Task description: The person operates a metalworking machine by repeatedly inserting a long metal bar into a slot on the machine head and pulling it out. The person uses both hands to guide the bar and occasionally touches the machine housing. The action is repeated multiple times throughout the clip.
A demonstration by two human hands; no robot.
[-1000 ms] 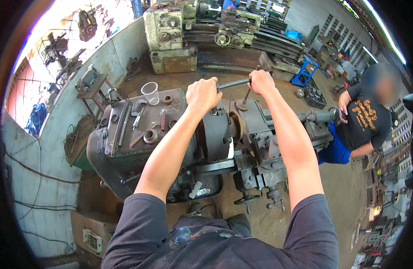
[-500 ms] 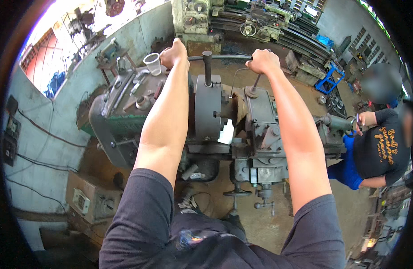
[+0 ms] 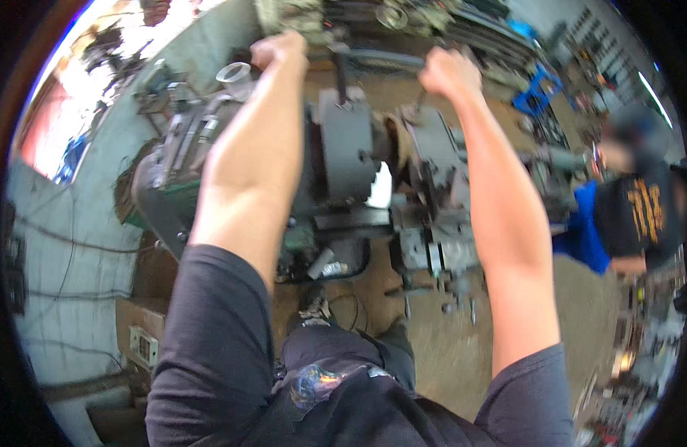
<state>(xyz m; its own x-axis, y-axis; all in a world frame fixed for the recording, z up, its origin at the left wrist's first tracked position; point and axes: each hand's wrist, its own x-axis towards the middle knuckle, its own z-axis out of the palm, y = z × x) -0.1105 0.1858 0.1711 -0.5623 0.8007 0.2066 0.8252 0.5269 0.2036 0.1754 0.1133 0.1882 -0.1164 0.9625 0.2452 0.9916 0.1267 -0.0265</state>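
Note:
A dark, long bar (image 3: 384, 56) runs crosswise between my hands, at the height of the upper part of an upright chuck key (image 3: 341, 74). I cannot tell whether it passes through the key or behind it. My left hand (image 3: 279, 51) is closed on the bar's left end, and my right hand (image 3: 451, 72) is closed around its right end. Below stands the chuck key in the top of a grey lathe chuck (image 3: 346, 149). Right of the chuck is the tool carriage (image 3: 437, 153), under my right forearm. The picture is blurred by motion.
A clear plastic cup (image 3: 236, 80) stands on the lathe headstock beside my left forearm, near loose tools. Handwheels and levers (image 3: 410, 290) project at the lathe's front. At the right, a person in a black shirt (image 3: 638, 216) stands by the lathe's tail end. Other machines stand behind.
The whole view has shifted, so the lathe sits higher in the picture. My right hand has moved to the right relative to the machine. Both hands keep their grip.

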